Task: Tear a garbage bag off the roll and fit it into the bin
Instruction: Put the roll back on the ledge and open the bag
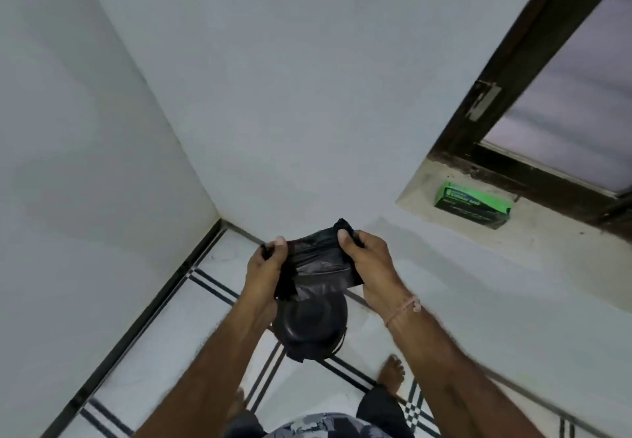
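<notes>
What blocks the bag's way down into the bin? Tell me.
Nothing visible. Both hands, left and right, grip the folded black plastic garbage bag directly above the round black bin on the floor.

**Head count in the corner**

Two hands up: left hand (265, 266) and right hand (367, 261), sharing one black garbage bag (316, 259). One dark round bin (309, 326) below them. One green box (470, 205) on the sill, one window (561, 95), two bare feet, one wrist thread (405, 309).
</notes>
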